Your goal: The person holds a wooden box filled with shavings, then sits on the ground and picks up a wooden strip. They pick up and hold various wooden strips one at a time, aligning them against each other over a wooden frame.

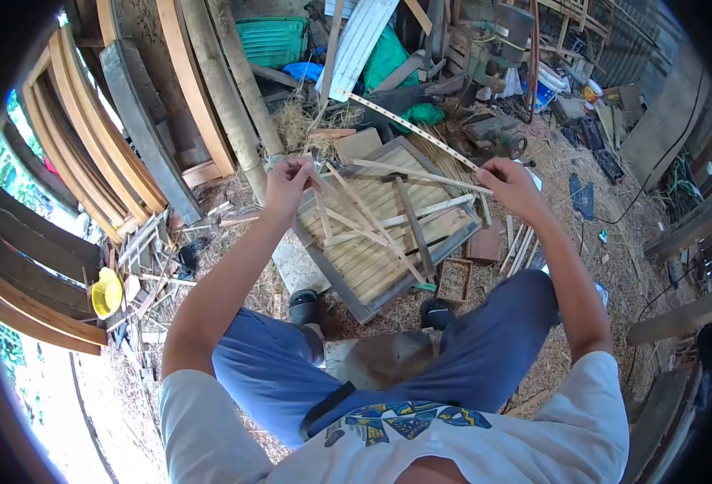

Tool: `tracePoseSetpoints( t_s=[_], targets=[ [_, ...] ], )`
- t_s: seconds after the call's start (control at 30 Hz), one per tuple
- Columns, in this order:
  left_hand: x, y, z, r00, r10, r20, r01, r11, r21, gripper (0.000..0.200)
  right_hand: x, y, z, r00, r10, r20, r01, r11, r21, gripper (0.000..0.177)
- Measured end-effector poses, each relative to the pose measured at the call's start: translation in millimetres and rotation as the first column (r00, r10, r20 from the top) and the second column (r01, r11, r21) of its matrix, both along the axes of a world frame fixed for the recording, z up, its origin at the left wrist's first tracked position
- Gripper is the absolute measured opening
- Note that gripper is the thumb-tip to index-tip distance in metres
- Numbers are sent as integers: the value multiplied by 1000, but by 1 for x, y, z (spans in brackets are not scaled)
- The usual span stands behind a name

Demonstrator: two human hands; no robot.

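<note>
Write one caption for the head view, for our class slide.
The right hand holds a dotted strip above a framed panel strewn with wooden sticks.

Legible text: none could be read. A blue-and-yellow print (408, 423) was borne on the front of the white shirt (525, 445); no words were made out in it. A row of dark marks was carried along the pale strip (414, 131), too small to be deciphered. Blue colouring was noted on the white bucket (546, 86), its detail unresolved.
</note>
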State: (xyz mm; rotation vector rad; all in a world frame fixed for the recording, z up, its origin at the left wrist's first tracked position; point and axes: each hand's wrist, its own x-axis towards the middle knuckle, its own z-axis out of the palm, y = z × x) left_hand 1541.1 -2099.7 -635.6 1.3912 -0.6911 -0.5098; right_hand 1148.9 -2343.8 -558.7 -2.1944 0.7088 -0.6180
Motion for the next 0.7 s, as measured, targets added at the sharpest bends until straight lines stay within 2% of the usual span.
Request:
tracePoseSetpoints(
  t_s=[0.2,0.3,0.33,0.4,0.43,0.47,0.5,0.6,0.67,0.7],
  targets=[
    [13,-23,-14,992,-92,-89,87,994,-60,18,29,25,16,995,-83,-58,78,993,-85,27],
    [22,-32,-23,980,-169,-101,164,985,-62,21,35,34,12,990,-127,54,127,992,12,27],
    [20,-33,-20,983,-170,-73,166,985,-48,21,36,30,7,988,-146,-40,138,978,-158,27],
    [19,-33,-9,987,-160,-11,160,987,-21,20,38,35,-2,984,-163,-77,158,985,-67,26],
    [16,-34,0,980,-193,-42,190,980,-65,19,39,39,-6,982,-168,-91,167,986,-19,26],
    [13,-34,9,972,-226,-71,218,970,-107,18,38,34,-27,986,-158,57,151,981,120,24],
    [10,-34,14,961,-257,-97,242,959,-148,18,39,38,-29,985,-162,58,157,984,83,24],
    [8,-31,18,951,-307,24,307,936,-173,14,43,48,-26,988,-156,21,156,988,8,25],
    [4,-20,27,976,-214,-50,199,956,-214,10,43,51,-21,989,-139,-55,140,990,15,26],
    [0,-12,35,983,-164,-88,140,963,-230,8,42,48,-24,993,-116,-30,117,992,40,26]
  ],
)
